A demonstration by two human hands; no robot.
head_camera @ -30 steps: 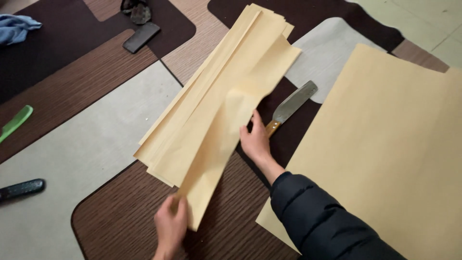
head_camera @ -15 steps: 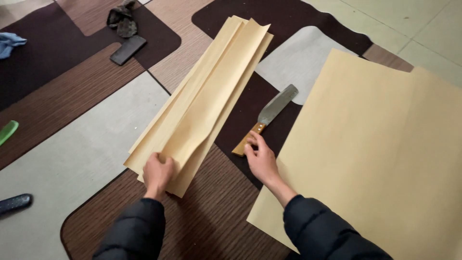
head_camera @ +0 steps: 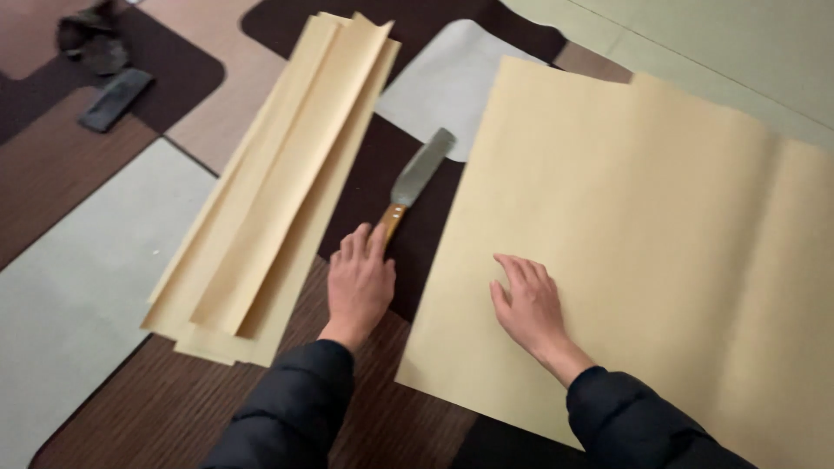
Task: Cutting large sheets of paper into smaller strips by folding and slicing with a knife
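Soft even light, faint shadows, perhaps slight motion blur

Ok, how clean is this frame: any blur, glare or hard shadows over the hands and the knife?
Head view: light is soft and even, with no glare on the knife blade; only faint shadows sit under the left hand and right hand. Both hands and the large paper sheet look fairly sharp, the dark items at top left slightly soft. Edges bend a little, as with a wide lens.

Both arms reach forward in dark padded sleeves. The left hand [head_camera: 359,285] lies palm down, fingers [head_camera: 358,247] close together. The right hand [head_camera: 528,306] seems pressed flat, fingers [head_camera: 521,267] slightly spread.
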